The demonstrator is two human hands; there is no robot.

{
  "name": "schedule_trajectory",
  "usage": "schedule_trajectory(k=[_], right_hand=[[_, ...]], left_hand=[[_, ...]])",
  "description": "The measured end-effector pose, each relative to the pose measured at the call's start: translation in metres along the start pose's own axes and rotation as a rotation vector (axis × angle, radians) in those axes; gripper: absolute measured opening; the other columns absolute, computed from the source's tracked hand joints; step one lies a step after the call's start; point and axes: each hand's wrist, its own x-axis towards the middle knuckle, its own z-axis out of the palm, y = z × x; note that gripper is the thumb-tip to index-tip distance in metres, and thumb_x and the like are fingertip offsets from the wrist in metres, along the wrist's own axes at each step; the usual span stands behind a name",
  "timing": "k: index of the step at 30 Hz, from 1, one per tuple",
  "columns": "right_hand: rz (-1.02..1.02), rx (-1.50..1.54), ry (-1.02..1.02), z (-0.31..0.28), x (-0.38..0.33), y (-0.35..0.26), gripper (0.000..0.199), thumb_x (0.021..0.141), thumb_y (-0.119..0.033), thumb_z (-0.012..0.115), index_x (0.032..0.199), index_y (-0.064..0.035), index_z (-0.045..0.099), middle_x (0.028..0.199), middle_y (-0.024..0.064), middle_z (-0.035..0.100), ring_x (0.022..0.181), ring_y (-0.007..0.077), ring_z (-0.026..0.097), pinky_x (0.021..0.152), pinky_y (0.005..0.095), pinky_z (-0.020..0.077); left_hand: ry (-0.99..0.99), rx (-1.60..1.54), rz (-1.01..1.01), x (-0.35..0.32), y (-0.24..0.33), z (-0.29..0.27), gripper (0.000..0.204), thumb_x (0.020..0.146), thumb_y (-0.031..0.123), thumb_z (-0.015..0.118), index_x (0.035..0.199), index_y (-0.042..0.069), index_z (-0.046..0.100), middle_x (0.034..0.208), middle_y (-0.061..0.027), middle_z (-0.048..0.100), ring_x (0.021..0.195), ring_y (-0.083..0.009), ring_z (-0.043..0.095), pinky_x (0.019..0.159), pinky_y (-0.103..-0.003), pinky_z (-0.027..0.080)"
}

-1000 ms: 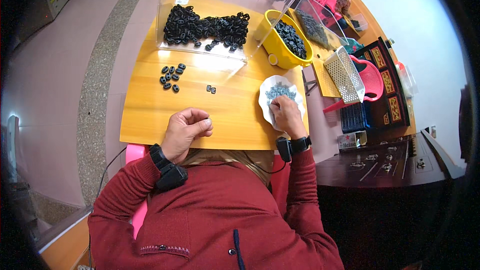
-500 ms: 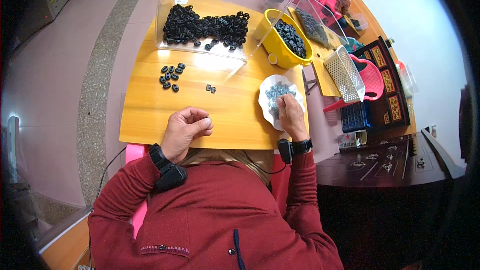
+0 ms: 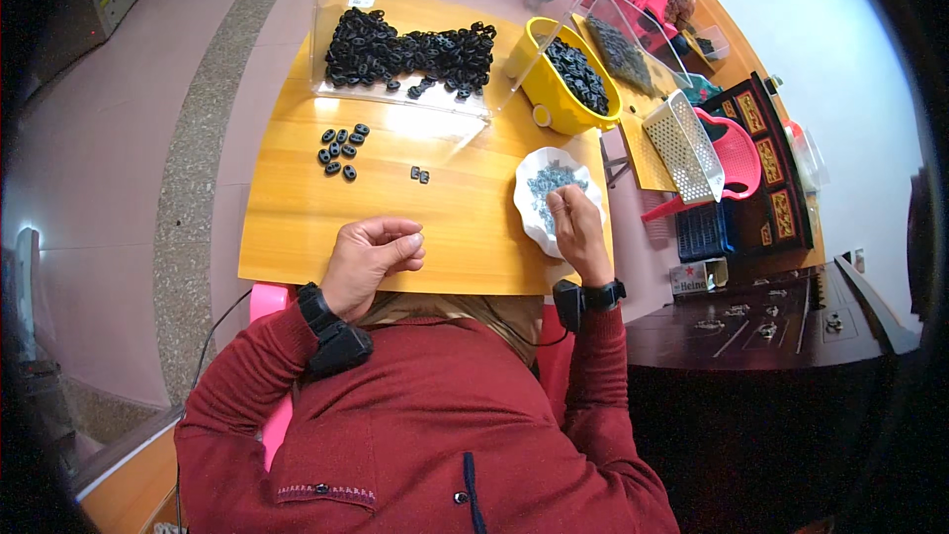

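I see both hands on a wooden table (image 3: 297, 227), the right one in a dish of small parts

My right hand (image 3: 576, 232) rests over a white scalloped dish (image 3: 526, 200) of small grey metal pieces (image 3: 547, 181), fingertips pinched together; whether they hold a piece, I cannot tell. My left hand (image 3: 373, 252) lies loosely curled near the table's near edge, thumb touching forefinger. Small black rings (image 3: 339, 150) sit further up the table, a bigger pile (image 3: 405, 47) inside a clear box beyond
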Motion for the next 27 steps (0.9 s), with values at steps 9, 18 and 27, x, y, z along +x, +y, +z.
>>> schedule_trajectory(k=[9,18,27], right_hand=[[-0.044,0.341,-0.275,0.031,-0.011,-0.090,0.012,0.091,-0.010,0.057,0.086,0.0003,0.054,0.073,0.0160,0.051,0.063,0.0307,0.050,0.059,0.0357,0.0413],[-0.152,0.365,-0.368,0.056,-0.009,-0.109,0.015,0.092,-0.008,0.056,0.081,0.0004,0.050,0.067,0.0085,0.044,0.061,0.0171,0.042,0.057,0.0289,0.0381],[-0.079,0.354,-0.482,0.055,-0.008,-0.109,0.019,0.095,-0.015,0.056,0.083,0.0001,0.053,0.060,0.0036,0.046,0.056,0.0108,0.044,0.051,0.0274,0.0381]], left_hand=[[-0.014,0.120,-0.083,-0.002,0.002,0.007,0.026,0.084,0.007,0.069,0.105,-0.005,0.062,0.087,-0.0068,0.066,0.072,-0.0121,0.064,0.068,-0.023,0.054],[-0.064,0.111,-0.087,0.000,-0.001,0.001,0.018,0.087,0.012,0.068,0.098,-0.002,0.066,0.085,-0.0047,0.066,0.071,-0.0094,0.063,0.066,-0.022,0.054],[-0.048,0.124,-0.006,0.001,-0.006,0.000,0.015,0.089,0.012,0.065,0.096,-0.001,0.065,0.084,-0.0039,0.066,0.070,-0.0093,0.063,0.066,-0.022,0.054]])
